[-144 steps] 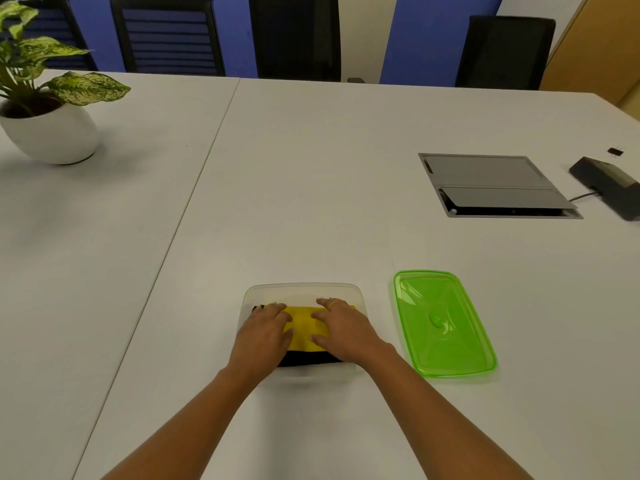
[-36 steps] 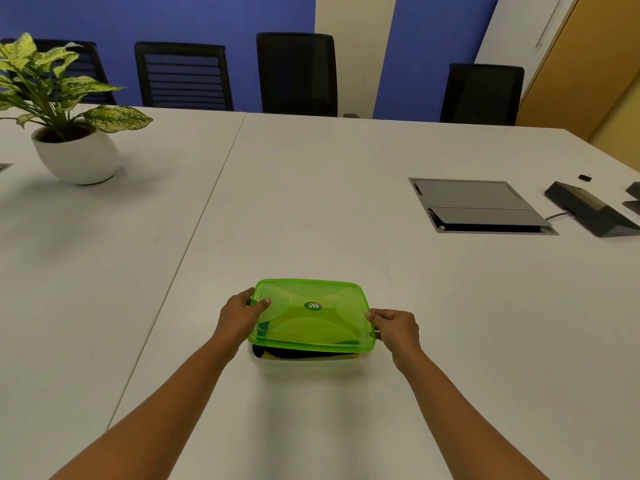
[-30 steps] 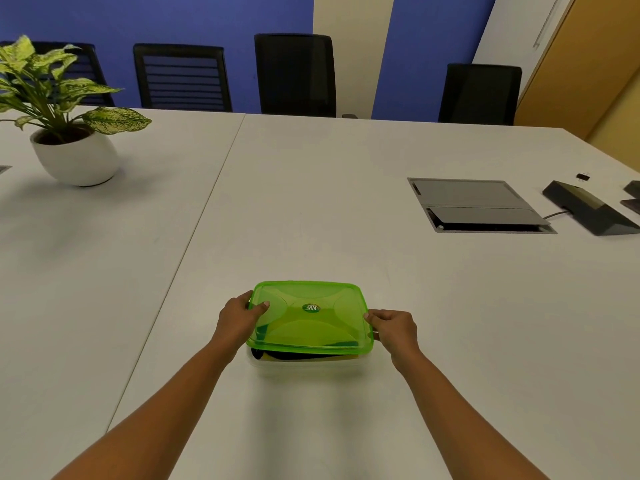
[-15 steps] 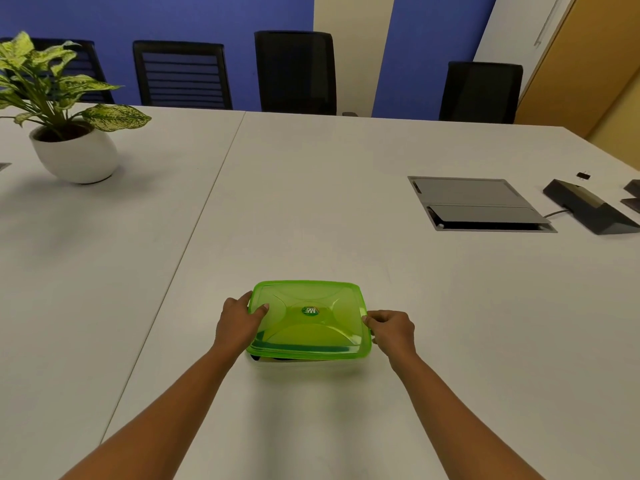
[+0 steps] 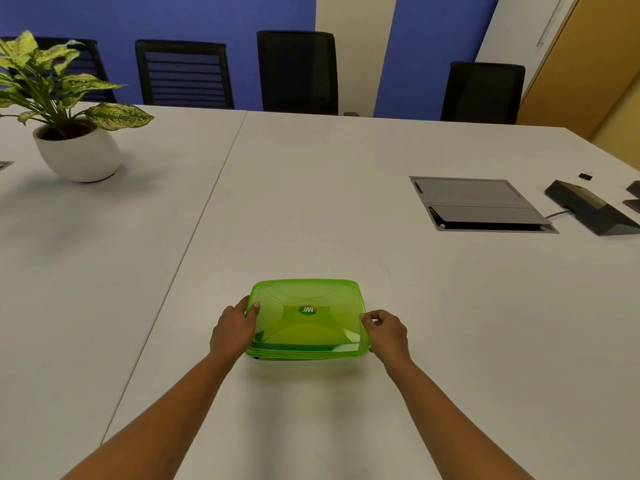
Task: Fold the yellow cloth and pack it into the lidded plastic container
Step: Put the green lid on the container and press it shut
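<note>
A translucent green lid with a small round label lies flat over the clear plastic container, near the table's front middle. The container's body is almost wholly hidden under the lid; only a thin dark strip shows at its front left corner. The yellow cloth is hidden beneath the lid. My left hand grips the lid's left edge, thumb on top. My right hand pinches the lid's right edge.
A potted plant in a white pot stands at the far left. A grey cable hatch is set into the white table at the right, with a dark wedge-shaped device beside it. Black chairs line the far edge.
The cloth lay open in the container with the lid beside it; now the lid covers it. Over the last second the lid's raised front edge has come down level.
</note>
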